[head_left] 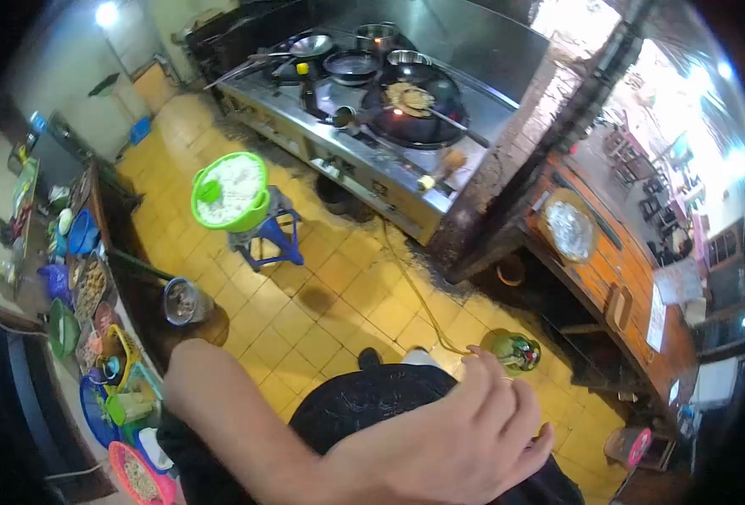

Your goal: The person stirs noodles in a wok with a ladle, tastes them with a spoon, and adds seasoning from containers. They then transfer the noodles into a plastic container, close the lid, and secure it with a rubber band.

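Observation:
My left forearm crosses in front of my body from the left, with its elbow bent. My left hand is at the lower middle of the view, back of the hand upward. Its fingers are loosely bent and a little apart, a ring shows on one, and no object is visible in them. Below it is my dark clothing. Nearest beyond the fingertips, a green round container with things inside stands on the floor. My right hand is not in view.
A wok with food and a ladle sits on the stove. A green basket of white food rests on a blue stool. Ingredients crowd the left counter; a wooden counter stands right. A hose crosses the floor.

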The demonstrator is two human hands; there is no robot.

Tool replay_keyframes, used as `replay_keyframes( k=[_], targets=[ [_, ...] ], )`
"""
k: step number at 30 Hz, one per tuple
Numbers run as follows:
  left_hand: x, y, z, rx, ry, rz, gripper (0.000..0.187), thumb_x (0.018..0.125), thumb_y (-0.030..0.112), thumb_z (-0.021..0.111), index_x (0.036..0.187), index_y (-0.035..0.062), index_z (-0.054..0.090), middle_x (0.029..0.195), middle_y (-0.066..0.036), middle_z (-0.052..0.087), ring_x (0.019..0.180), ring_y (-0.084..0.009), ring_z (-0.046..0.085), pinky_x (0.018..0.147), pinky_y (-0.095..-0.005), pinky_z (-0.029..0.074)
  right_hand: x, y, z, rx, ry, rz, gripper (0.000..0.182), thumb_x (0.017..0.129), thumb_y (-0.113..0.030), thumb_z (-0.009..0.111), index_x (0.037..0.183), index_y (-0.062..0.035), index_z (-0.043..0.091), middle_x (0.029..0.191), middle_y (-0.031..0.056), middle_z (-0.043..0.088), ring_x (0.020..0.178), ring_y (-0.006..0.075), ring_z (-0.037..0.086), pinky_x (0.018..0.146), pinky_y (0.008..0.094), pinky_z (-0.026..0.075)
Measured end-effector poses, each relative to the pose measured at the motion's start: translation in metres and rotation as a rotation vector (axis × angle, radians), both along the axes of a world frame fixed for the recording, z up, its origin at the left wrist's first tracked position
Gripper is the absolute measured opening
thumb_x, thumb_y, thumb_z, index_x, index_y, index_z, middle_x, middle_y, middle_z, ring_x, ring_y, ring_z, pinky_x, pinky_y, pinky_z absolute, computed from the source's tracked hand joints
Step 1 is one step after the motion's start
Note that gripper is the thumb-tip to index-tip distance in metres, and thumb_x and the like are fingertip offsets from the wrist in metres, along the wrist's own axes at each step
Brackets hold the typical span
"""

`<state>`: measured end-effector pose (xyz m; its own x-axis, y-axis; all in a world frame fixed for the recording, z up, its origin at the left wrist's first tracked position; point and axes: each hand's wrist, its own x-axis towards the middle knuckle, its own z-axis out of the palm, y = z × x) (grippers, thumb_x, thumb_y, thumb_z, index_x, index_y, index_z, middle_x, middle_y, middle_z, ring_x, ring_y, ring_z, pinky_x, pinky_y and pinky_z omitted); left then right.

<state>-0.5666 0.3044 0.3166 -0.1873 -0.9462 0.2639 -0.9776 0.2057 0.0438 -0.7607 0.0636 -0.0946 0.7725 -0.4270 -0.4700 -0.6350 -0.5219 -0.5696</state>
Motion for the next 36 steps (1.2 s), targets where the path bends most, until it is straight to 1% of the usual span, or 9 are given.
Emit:
replay_keyframes(
  k=[2,10,15,19,22,24,27,29,36],
  targets=[
    [0.021,-0.007,-0.005,0.050,0.096,-0.128,0.016,0.087,0.018,0.044,0.083,0.0052,0.051,0.082,-0.004,0.050,0.073,-0.0170,0.050,0.067,-0.0298,0.042,0.053,-0.002,0.027,-0.039,0.216,0.096,0.051,0.081,-0.038,0.061,0.119,-0.0056,0.055,0.111,0.0205,0.059,0.102,0.0344,0.057,0.088,0.0380,0.044],
    [0.110,-0.031,-0.028,-0.351,0.084,-0.081,0.034,0.091,0.038,0.040,0.080,0.0080,0.052,0.072,-0.005,0.049,0.064,-0.0185,0.049,0.065,-0.0382,0.045,0.245,-0.109,0.062,-0.216,-0.269,0.156,0.040,0.075,-0.014,0.068,0.111,-0.0011,0.057,0.111,0.0193,0.057,0.093,0.0310,0.059,0.080,0.0347,0.047],
    [0.220,-0.005,-0.015,-0.186,-0.079,0.217,0.028,0.074,0.019,0.061,0.101,0.0097,0.059,0.098,-0.005,0.060,0.083,-0.0161,0.058,0.076,-0.0332,0.047,0.392,-0.238,0.077,-0.677,-0.742,0.177,0.036,0.076,-0.011,0.064,0.108,-0.0005,0.052,0.098,0.0220,0.053,0.093,0.0382,0.052,0.080,0.0421,0.043],
    [0.324,0.015,-0.029,0.125,0.308,0.590,0.041,0.070,0.014,0.068,0.109,0.0095,0.059,0.101,-0.009,0.062,0.088,-0.0218,0.061,0.079,-0.0358,0.048,0.474,-0.307,0.084,-0.797,-0.205,-0.215,0.052,0.076,-0.023,0.066,0.119,0.0010,0.048,0.115,0.0223,0.054,0.114,0.0347,0.048,0.092,0.0403,0.042],
    [0.399,0.039,-0.142,0.055,0.656,0.889,0.045,0.076,0.015,0.068,0.117,0.0047,0.052,0.102,-0.012,0.061,0.090,-0.0245,0.060,0.080,-0.0355,0.047,0.492,-0.340,0.049,-0.577,0.241,-0.166,0.049,0.077,-0.024,0.063,0.116,0.0030,0.050,0.107,0.0231,0.059,0.106,0.0375,0.054,0.088,0.0455,0.046],
    [0.431,0.065,-0.232,0.051,0.959,1.110,0.046,0.080,0.020,0.066,0.119,0.0033,0.050,0.101,-0.010,0.061,0.089,-0.0217,0.060,0.076,-0.0337,0.048,0.502,-0.320,0.068,-0.235,0.358,-0.212,0.020,0.075,-0.014,0.057,0.085,0.0018,0.063,0.079,0.0160,0.066,0.073,0.0252,0.066,0.065,0.0457,0.053],
    [0.457,0.112,-0.364,0.246,1.506,1.452,0.046,0.082,0.024,0.066,0.118,0.0006,0.050,0.095,-0.008,0.063,0.081,-0.0159,0.061,0.065,-0.0295,0.049,0.501,-0.298,0.028,0.851,0.069,-0.452,0.020,0.082,-0.022,0.055,0.090,-0.0051,0.059,0.074,0.0121,0.065,0.050,0.0151,0.056,0.042,0.0264,0.042],
    [0.469,0.102,-0.388,0.332,1.620,1.408,0.045,0.084,0.023,0.064,0.120,0.0020,0.048,0.096,-0.008,0.062,0.078,-0.0158,0.061,0.066,-0.0300,0.049,0.521,-0.251,0.037,1.071,-0.266,-0.709,0.017,0.083,-0.015,0.053,0.092,-0.0013,0.056,0.066,0.0098,0.060,0.041,0.0145,0.049,0.038,0.0272,0.039],
    [0.596,-0.033,-0.421,0.412,1.274,0.867,0.040,0.085,0.025,0.062,0.113,-0.0014,0.051,0.089,-0.010,0.063,0.076,-0.0158,0.061,0.066,-0.0288,0.049,0.577,-0.195,0.023,-0.244,-0.272,-0.484,0.029,0.072,-0.005,0.058,0.097,0.0025,0.047,0.071,0.0172,0.058,0.065,0.0293,0.063,0.056,0.0410,0.048]
  ],
)
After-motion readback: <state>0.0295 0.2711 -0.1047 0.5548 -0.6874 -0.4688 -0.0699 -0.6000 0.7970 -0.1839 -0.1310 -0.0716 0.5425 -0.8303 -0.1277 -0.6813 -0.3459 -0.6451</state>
